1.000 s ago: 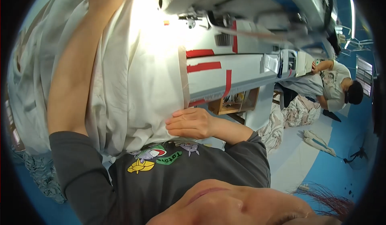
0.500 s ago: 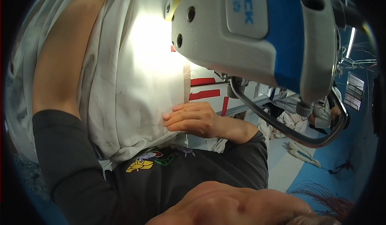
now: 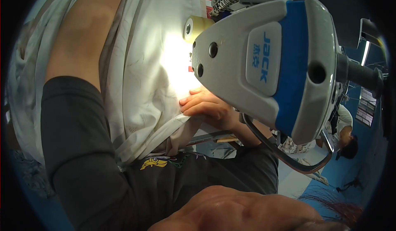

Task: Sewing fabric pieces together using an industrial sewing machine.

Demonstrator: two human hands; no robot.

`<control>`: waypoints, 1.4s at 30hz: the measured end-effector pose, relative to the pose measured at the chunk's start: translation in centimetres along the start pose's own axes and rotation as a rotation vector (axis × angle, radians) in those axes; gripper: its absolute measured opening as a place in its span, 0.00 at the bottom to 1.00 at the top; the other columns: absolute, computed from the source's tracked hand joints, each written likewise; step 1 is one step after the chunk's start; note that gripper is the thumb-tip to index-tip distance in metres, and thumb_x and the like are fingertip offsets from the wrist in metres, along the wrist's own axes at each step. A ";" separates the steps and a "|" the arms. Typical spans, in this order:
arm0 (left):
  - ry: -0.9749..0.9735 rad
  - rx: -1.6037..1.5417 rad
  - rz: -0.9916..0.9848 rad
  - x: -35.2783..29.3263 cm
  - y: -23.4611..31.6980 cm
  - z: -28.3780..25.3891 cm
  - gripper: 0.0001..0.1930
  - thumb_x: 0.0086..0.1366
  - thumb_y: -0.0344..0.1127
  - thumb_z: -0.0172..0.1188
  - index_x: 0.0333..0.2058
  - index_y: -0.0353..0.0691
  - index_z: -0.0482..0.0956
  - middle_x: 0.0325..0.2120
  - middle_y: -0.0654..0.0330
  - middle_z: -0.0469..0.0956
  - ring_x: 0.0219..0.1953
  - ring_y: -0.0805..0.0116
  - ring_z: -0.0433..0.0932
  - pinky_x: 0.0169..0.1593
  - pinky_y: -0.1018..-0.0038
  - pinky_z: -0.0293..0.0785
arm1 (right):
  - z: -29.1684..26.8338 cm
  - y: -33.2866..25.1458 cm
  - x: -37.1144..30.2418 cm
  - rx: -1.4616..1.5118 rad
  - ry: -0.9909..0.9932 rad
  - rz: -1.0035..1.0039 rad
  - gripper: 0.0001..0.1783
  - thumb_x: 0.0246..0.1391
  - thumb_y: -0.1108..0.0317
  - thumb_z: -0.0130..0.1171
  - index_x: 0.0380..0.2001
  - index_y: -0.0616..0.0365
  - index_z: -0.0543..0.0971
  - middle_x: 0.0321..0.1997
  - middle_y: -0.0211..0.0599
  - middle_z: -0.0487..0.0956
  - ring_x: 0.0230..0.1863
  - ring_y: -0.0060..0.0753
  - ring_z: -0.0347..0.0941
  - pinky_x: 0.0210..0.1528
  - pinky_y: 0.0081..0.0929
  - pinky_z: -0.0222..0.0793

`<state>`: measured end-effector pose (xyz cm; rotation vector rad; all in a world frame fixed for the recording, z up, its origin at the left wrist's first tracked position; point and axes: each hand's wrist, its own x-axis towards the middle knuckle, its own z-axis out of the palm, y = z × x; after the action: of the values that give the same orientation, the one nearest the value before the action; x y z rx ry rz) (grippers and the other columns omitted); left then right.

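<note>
A large piece of white cloth (image 3: 142,62) hangs and spreads across the left half, drawn into long folds. My right hand (image 3: 208,104) lies on it with the fingers stretched flat, close to the brightly lit spot beside the sewing machine head (image 3: 231,62). A loose fold of cloth runs just below these fingers; the thumb is hidden. My left forearm (image 3: 84,45) reaches over the cloth and out past the top edge, so the left hand is out of sight. The machine head is white with a blue band, and its needle cannot be made out.
A pale yellow roller (image 3: 200,27) sits beside the machine head. A curved metal bar (image 3: 307,168) juts below it. At the right, another person (image 3: 345,126) is near heaped light fabric (image 3: 291,146), above a blue and white floor.
My right hand has moved with the cloth toward the lit spot, closer to the machine head. The cloth near it is more bunched. The machine head appears lower, and another person shows more fully.
</note>
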<state>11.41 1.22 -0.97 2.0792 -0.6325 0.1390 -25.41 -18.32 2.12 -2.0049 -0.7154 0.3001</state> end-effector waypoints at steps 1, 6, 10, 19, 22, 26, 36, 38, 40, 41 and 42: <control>-0.209 -0.512 0.016 0.7 -0.5 -1.8 0.18 0.54 0.50 0.59 0.31 0.40 0.78 0.32 0.49 0.78 0.38 0.50 0.77 0.41 0.60 0.71 | -0.1 0.7 0.3 -0.009 0.033 -0.011 0.07 0.45 0.77 0.59 0.30 0.54 0.78 0.37 0.30 0.80 0.47 0.30 0.76 0.57 0.40 0.64; 0.026 0.144 -0.169 -5.3 2.6 -2.3 0.26 0.58 0.52 0.57 0.48 0.38 0.72 0.45 0.45 0.74 0.49 0.53 0.73 0.52 0.64 0.67 | 2.3 -1.5 -0.8 0.051 0.089 -0.018 0.11 0.40 0.79 0.61 0.30 0.54 0.77 0.36 0.29 0.80 0.46 0.32 0.76 0.60 0.43 0.61; 0.028 0.591 0.156 -20.6 10.8 -8.2 0.29 0.63 0.43 0.52 0.59 0.37 0.59 0.59 0.48 0.60 0.62 0.53 0.58 0.63 0.64 0.53 | 1.8 -1.0 -1.1 -0.055 0.169 -0.047 0.10 0.37 0.78 0.62 0.26 0.53 0.77 0.32 0.30 0.80 0.42 0.32 0.77 0.56 0.42 0.65; 0.056 0.826 -0.418 -39.3 -4.6 -27.0 0.17 0.63 0.38 0.50 0.49 0.40 0.71 0.38 0.51 0.78 0.41 0.54 0.77 0.41 0.65 0.72 | 3.0 -1.9 -0.9 -0.169 0.253 -0.055 0.12 0.36 0.84 0.57 0.28 0.58 0.76 0.33 0.34 0.81 0.40 0.34 0.78 0.55 0.40 0.67; -0.056 1.006 -0.542 -27.5 -6.9 -26.2 0.25 0.58 0.49 0.56 0.51 0.43 0.69 0.44 0.52 0.76 0.47 0.57 0.74 0.49 0.66 0.68 | 4.4 -2.8 -2.3 -0.126 0.329 0.165 0.08 0.44 0.82 0.56 0.30 0.61 0.76 0.38 0.39 0.80 0.44 0.34 0.77 0.57 0.37 0.65; 0.354 0.829 -0.131 -23.4 -7.8 -21.9 0.17 0.53 0.44 0.63 0.31 0.36 0.73 0.25 0.43 0.77 0.27 0.43 0.78 0.33 0.53 0.75 | 10.5 -6.8 -1.9 1.091 0.860 0.199 0.21 0.56 0.60 0.54 0.49 0.63 0.71 0.50 0.45 0.73 0.53 0.41 0.69 0.54 0.37 0.67; -0.216 0.077 -0.060 -32.5 13.5 -12.9 0.33 0.56 0.44 0.58 0.58 0.38 0.60 0.59 0.49 0.61 0.62 0.55 0.59 0.62 0.69 0.56 | 14.5 -9.7 -2.3 0.671 -0.332 0.105 0.31 0.56 0.50 0.51 0.55 0.63 0.67 0.59 0.46 0.68 0.60 0.34 0.63 0.62 0.28 0.55; -0.545 -0.074 -0.128 -38.6 16.4 -11.3 0.43 0.48 0.36 0.65 0.62 0.40 0.54 0.65 0.53 0.48 0.67 0.58 0.46 0.66 0.71 0.48 | 14.8 -9.2 -2.7 0.895 -0.279 0.065 0.30 0.54 0.53 0.53 0.55 0.63 0.68 0.58 0.46 0.69 0.59 0.35 0.64 0.61 0.28 0.57; -0.437 0.392 -0.082 -39.2 15.3 -12.6 0.35 0.50 0.34 0.61 0.58 0.38 0.60 0.59 0.50 0.61 0.60 0.56 0.61 0.60 0.70 0.58 | 13.7 -13.7 -8.9 1.100 -0.227 0.006 0.30 0.53 0.55 0.56 0.54 0.62 0.69 0.56 0.45 0.70 0.59 0.35 0.65 0.60 0.29 0.58; -0.381 0.327 -0.257 -37.4 11.0 -14.2 0.32 0.51 0.34 0.59 0.57 0.38 0.62 0.56 0.49 0.66 0.56 0.54 0.66 0.58 0.69 0.61 | 13.9 -11.8 -5.6 1.196 -0.188 -0.016 0.30 0.52 0.57 0.58 0.54 0.62 0.69 0.56 0.45 0.71 0.58 0.35 0.65 0.60 0.30 0.59; -0.289 0.346 -0.311 -36.8 6.1 -17.5 0.25 0.54 0.33 0.54 0.52 0.36 0.65 0.48 0.47 0.73 0.49 0.52 0.72 0.53 0.67 0.65 | 14.3 -12.2 -5.4 1.308 -0.177 -0.049 0.29 0.51 0.58 0.59 0.54 0.62 0.69 0.55 0.44 0.72 0.58 0.35 0.66 0.59 0.30 0.60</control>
<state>-20.79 26.83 1.20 2.5320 -0.4688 -0.2508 -41.03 -6.84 4.77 -0.7196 -0.4508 0.6974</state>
